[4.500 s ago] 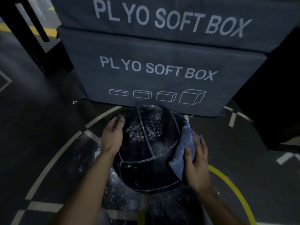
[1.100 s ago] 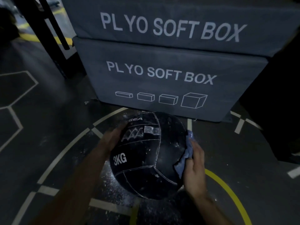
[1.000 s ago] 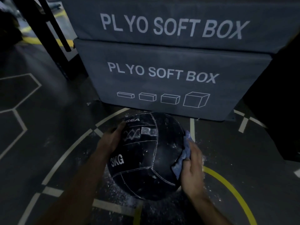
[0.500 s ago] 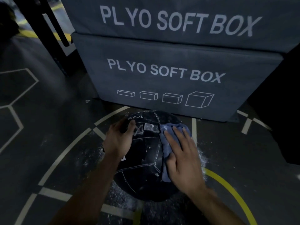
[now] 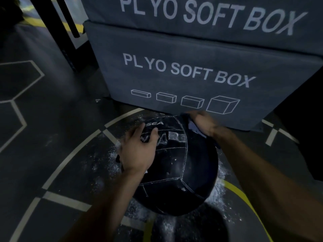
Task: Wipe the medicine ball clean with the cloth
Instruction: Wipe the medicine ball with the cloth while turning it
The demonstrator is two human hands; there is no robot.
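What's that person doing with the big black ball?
They're cleaning it. The left hand rests on the ball to steady it on the floor. The right hand presses a blue cloth against the ball's far top side, by the soft box. White powder lies around the ball, and some specks remain on it.

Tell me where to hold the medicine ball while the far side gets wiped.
Probably the near-left upper curve of the medicine ball, from above: it has no handle, so a spread left hand pressing down suits. The right hand works the cloth at the far top.
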